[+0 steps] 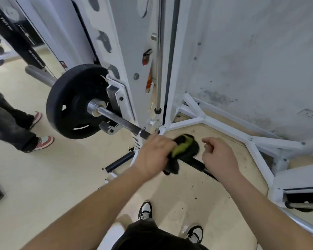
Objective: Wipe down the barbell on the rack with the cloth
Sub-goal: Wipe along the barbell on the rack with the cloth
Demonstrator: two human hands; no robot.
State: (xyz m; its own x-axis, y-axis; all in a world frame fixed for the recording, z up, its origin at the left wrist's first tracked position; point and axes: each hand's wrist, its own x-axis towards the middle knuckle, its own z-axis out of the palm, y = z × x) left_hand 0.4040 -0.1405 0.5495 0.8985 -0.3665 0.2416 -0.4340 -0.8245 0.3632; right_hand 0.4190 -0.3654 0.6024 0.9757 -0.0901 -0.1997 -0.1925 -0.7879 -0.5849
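Observation:
The barbell (122, 122) runs from the upper left toward me across the white rack (126, 56), with a black weight plate (74, 101) on its sleeve. My left hand (153, 156) is closed on a black and green cloth (183, 148) wrapped around the bar's shaft. Just right of the cloth, my right hand (219, 156) is curled over the bar's dark section (197, 164); whether its fingers grip the bar is hidden.
Another person's legs and red-and-white shoes (43, 141) stand at the left. The rack's white base struts (224, 130) spread over the floor to the right, beside a grey wall (251, 60). My own shoes (145, 211) are below. A black roller (118, 162) sits low by the rack.

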